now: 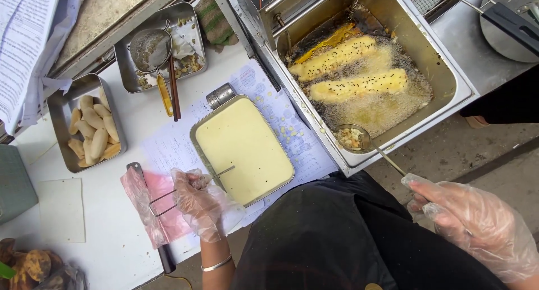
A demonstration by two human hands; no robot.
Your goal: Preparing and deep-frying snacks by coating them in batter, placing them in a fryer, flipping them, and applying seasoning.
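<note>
Both my hands wear thin clear plastic gloves. My left hand (203, 203) grips a bent wire tool (188, 186) whose tip lies over the steel tray of pale yellow batter (242, 148). My right hand (477, 222) holds the long handle of a small skimmer ladle (352, 138) at the near edge of the deep fryer (449, 71); crumbs lie in its bowl. Two battered pieces speckled with dark seeds (351, 71) fry in bubbling oil.
A steel tray of peeled small bananas (92, 130) sits at the left. Another tray (163, 46) holds a mesh strainer, chopsticks and batter scraps. A knife in pink plastic (150, 211) lies beside my left hand. Printed paper covers the white table. A metal shaker (220, 95) touches the batter tray.
</note>
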